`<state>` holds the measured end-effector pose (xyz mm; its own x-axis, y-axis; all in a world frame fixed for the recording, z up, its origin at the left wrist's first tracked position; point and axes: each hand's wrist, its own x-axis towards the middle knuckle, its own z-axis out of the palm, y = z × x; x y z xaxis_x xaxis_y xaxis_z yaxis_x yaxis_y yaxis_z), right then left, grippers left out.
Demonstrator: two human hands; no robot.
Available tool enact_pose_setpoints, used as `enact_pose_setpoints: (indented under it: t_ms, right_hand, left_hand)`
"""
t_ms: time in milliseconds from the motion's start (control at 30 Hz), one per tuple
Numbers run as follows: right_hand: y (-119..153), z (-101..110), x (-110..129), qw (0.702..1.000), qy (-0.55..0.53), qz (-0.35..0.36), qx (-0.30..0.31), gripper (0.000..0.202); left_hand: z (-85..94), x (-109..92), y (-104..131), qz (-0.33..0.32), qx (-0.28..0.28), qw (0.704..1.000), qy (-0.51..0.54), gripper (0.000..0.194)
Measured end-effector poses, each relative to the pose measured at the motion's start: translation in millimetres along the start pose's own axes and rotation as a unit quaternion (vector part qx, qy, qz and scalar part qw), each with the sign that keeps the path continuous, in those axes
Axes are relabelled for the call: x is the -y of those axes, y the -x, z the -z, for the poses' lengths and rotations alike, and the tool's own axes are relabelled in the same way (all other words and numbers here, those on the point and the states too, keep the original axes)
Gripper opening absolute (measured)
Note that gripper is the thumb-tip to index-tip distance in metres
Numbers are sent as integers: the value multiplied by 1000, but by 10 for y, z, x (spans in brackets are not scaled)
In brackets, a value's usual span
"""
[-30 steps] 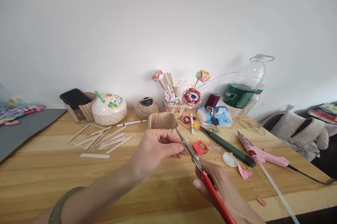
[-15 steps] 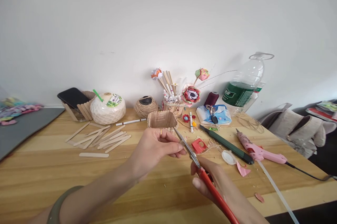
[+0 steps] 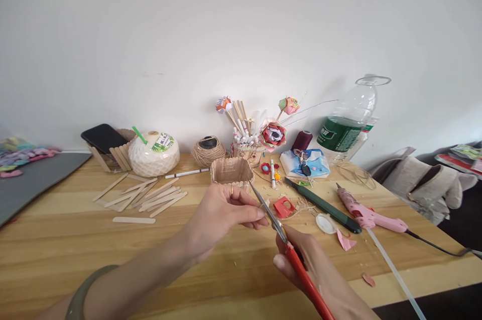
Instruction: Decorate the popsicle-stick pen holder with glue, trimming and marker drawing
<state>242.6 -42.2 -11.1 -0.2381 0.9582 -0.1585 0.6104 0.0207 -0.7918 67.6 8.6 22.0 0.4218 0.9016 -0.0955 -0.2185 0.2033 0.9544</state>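
Observation:
My right hand (image 3: pixel 307 255) is closed around the red handle of a pair of scissors (image 3: pixel 306 276), whose metal blades point up and to the left. Beside the blades, my left hand (image 3: pixel 229 213) pinches thumb to fingers; whatever lies in the pinch is too small to make out. Just behind my left hand stands a small box of craft sticks (image 3: pixel 232 169), its hollow inside showing. To the right of the blades lies a red paper scrap (image 3: pixel 283 207) with a hole cut in it.
Loose craft sticks (image 3: pixel 161 198) lie at left near a wrapped coconut (image 3: pixel 153 155). A green utility knife (image 3: pixel 324 205), a pink glue gun (image 3: pixel 371 215) and a plastic bottle (image 3: pixel 344 127) are at right. Paper flowers (image 3: pixel 273 134) and a twine ball (image 3: pixel 208 152) stand behind.
The scissors and my right hand have shifted very slightly. My left hand keeps its pinch by the blades, and the things on the table look the same.

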Motion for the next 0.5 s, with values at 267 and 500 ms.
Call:
enact_pose_setpoints:
  t_ms: [267,500]
  right_hand:
    - [-14,-57,-141,999,-22,16,-31,52]
    - [18,-38,-287,984,-151,79,-54,56]
  left_hand:
    - [9,-21,-12,23,-5,1000,6,5]
    - [20,-9,-19,20,-32,999,8,14]
